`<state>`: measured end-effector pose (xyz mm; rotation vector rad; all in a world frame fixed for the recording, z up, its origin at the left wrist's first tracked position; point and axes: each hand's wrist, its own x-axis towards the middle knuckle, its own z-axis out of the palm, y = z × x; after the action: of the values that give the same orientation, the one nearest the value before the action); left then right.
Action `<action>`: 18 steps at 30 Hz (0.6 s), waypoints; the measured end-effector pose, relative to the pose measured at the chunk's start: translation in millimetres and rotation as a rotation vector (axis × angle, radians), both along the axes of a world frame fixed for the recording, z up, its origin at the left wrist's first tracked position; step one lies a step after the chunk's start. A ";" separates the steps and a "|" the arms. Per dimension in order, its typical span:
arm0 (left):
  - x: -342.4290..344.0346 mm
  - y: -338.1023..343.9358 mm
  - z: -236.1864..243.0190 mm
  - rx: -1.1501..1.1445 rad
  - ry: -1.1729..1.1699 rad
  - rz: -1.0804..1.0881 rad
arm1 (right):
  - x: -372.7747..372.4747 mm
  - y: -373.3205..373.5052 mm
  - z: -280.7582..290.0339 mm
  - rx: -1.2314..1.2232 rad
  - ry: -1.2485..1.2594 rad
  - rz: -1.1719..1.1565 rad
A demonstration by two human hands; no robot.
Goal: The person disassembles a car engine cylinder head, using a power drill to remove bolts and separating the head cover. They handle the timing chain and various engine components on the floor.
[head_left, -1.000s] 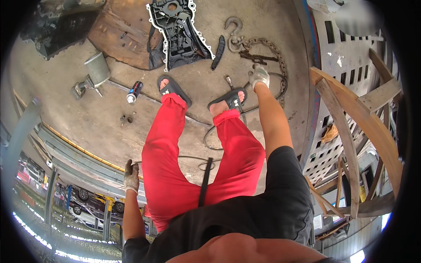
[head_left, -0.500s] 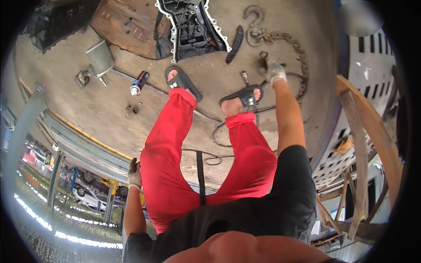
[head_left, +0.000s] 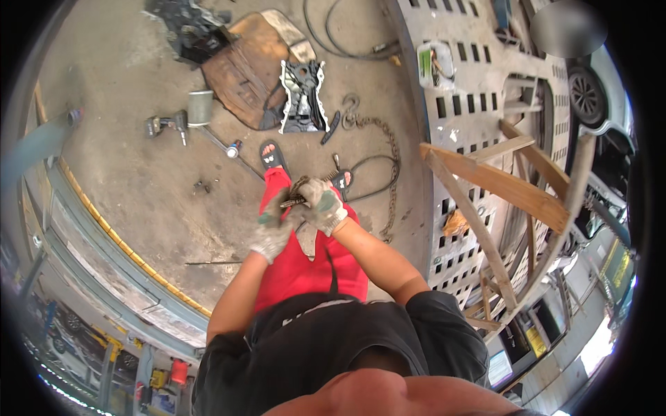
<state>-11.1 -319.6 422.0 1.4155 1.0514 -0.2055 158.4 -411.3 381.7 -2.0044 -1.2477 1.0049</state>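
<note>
My right hand [head_left: 323,204], in a light glove with a grey-green patch, is closed on a small dark brown metal piece [head_left: 298,193] in front of my knees. Its exact kind cannot be made out. Close beside it on the left, my gloved left hand [head_left: 272,229] reaches toward the same piece; motion smears its fingers, and whether they grip is unclear. Beyond the hands, an engine timing cover [head_left: 303,104] lies on the floor, inside face up. A dark curved guide strip [head_left: 331,128] rests at its right, and a ratchet-like tool [head_left: 337,161] lies near my right sandal.
A hook [head_left: 350,107] with a rusty chain [head_left: 394,149] and a black hose [head_left: 378,158] lie on the right. Left are a cordless drill [head_left: 168,126], a cylindrical filter [head_left: 200,109] and a spray can [head_left: 234,148]. A perforated metal platform [head_left: 444,201] with a wooden frame [head_left: 496,182] borders the right.
My right hand has come up from the floor with the dark metal piece. My left hand has moved from beside my left leg to meet it. The view has swung right and higher.
</note>
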 end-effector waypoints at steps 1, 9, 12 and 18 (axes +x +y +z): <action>8.6 8.8 16.3 0.002 -0.020 -0.029 | -9.3 5.5 8.1 0.186 -0.037 0.012; -70.6 99.6 124.6 0.286 -0.098 0.127 | -16.6 138.8 198.1 -0.239 0.185 0.189; -100.3 139.5 119.9 0.591 -0.383 0.310 | -10.7 194.1 253.6 -0.245 0.681 0.086; -112.4 274.5 197.1 0.094 -0.648 0.962 | 43.4 276.1 269.7 0.149 1.007 -0.204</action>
<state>-123.5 -45.1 619.1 0.8154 1.0666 0.9452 201.8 -135.2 651.3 -1.1659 -0.5226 1.4745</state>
